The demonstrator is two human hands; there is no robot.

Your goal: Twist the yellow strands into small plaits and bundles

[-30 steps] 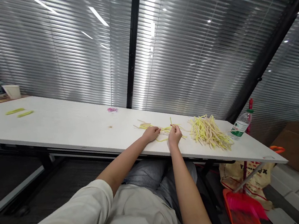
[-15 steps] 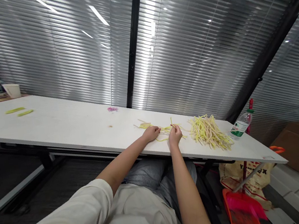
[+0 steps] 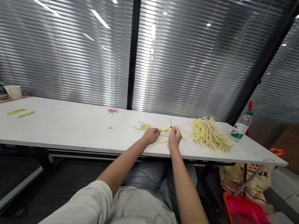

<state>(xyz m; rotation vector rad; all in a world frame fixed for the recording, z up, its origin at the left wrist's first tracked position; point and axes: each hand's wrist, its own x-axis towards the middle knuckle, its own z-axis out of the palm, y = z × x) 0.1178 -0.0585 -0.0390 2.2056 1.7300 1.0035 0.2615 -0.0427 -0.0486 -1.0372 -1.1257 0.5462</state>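
The right hand [image 3: 175,136] pinches a yellow strand [image 3: 170,122]; the left hand [image 3: 151,135] covers loose strands [image 3: 145,127], its grip unclear from here. A strand pile [image 3: 209,135] lies at three o'clock on the surface [image 3: 69,122]; farther, at ten, two yellow pieces [image 3: 26,114].

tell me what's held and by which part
Right hand: a thin yellow strip in its grip, just below the raised end. Left hand: hold unclear.

the strips [image 3: 208,135] are yellow and pinkish beige, the tabletop [image 3: 69,120] white, the blinds [image 3: 74,63] striped in grey.
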